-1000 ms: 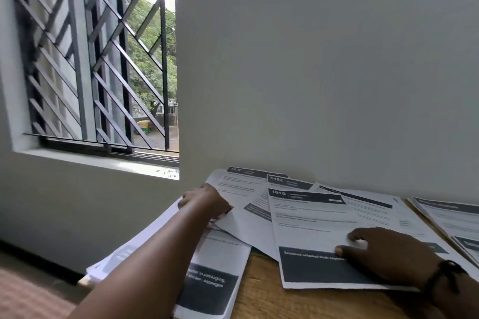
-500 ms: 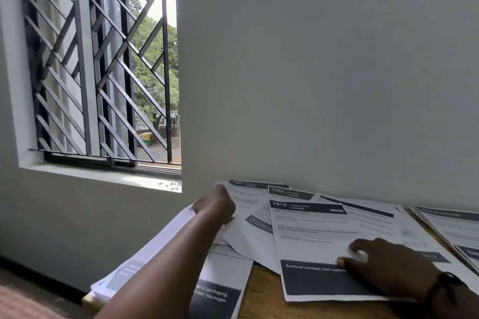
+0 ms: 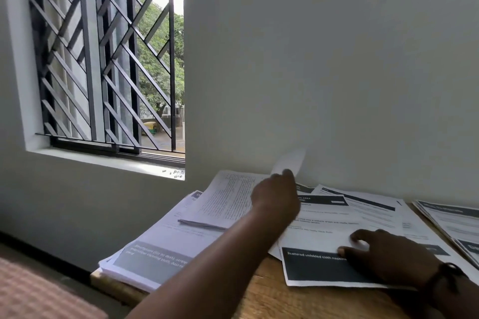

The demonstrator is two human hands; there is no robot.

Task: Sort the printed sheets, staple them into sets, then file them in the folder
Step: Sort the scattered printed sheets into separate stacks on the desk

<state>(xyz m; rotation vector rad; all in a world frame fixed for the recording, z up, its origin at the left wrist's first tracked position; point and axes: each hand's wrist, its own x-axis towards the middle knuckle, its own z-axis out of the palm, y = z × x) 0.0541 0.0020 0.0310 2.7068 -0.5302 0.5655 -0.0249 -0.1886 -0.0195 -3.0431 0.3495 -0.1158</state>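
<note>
Your left hand (image 3: pixel 276 198) pinched a lifted sheet (image 3: pixel 287 162) at its far edge near the wall, fingers closed on it; your right hand (image 3: pixel 388 254) lay flat, fingers relaxed, pinning the front sheet (image 3: pixel 324 228) on the counter (image 3: pixel 259 290). The fanned sheets looked light, floppy and slippery, so a corner pinch probably suited them best.

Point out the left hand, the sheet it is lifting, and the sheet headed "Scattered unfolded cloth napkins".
left hand (image 3: pixel 276 198), head view, back of the hand.
lifted sheet (image 3: pixel 228 199), head view, its printed face.
napkins sheet (image 3: pixel 318 269), head view, its dark band.
</note>
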